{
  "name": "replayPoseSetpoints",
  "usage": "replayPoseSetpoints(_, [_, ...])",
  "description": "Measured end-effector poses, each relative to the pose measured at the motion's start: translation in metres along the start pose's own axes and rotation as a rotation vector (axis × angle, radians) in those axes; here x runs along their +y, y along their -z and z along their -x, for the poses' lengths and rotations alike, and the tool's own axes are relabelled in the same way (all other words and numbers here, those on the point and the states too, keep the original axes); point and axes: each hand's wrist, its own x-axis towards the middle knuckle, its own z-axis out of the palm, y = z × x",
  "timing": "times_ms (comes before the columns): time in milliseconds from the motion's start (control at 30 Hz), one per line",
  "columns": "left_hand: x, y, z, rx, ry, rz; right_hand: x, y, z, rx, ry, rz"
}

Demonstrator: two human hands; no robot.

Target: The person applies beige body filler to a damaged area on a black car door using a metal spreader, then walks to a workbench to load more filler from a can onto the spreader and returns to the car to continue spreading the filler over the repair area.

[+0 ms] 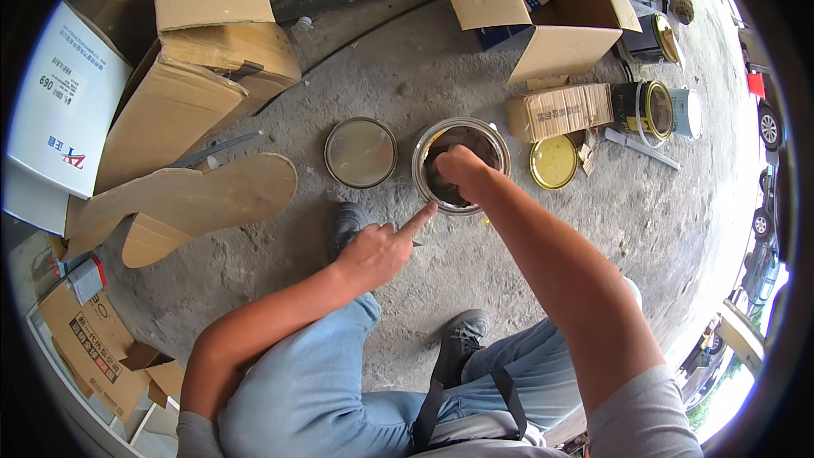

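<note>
Can [418, 161], lid [360, 153] off, inside work seemingly unfinished: right hand [462, 170] sits within, left hand [377, 252] at rim [466, 210], both grips unclear.

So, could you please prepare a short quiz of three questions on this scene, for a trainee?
1. Which hand reaches into the open metal can?
2. Where does the yellow lid lie? a) left of the can; b) right of the can; c) inside the can.
3. True or false: both hands are inside the can.
Key: 1. the right hand; 2. b; 3. false, the left hand is outside it.
</note>
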Motion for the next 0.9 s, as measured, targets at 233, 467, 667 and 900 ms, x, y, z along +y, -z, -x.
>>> replayPoseSetpoints(233, [0.003, 0.008, 0.001, -0.012, -0.016, -0.057, 0.030, 0.002, -0.009, 0.138, 0.413, 0.869])
replayPoseSetpoints(467, [0.001, 0.017, 0.001, 0.037, 0.005, 0.068, 0.034, 0.004, 0.036, 0.197, 0.177, -0.684])
replayPoseSetpoints(667, [-0.007, 0.034, 0.021, 0.289, 0.048, 0.510, 0.020, 0.013, 0.156, 0.524, 0.313, -0.194])
replayPoseSetpoints(900, [-0.038, 0.066, 0.029, 0.368, 0.516, 1.236, 0.021, 0.017, 0.243, 0.714, 0.830, 0.079])
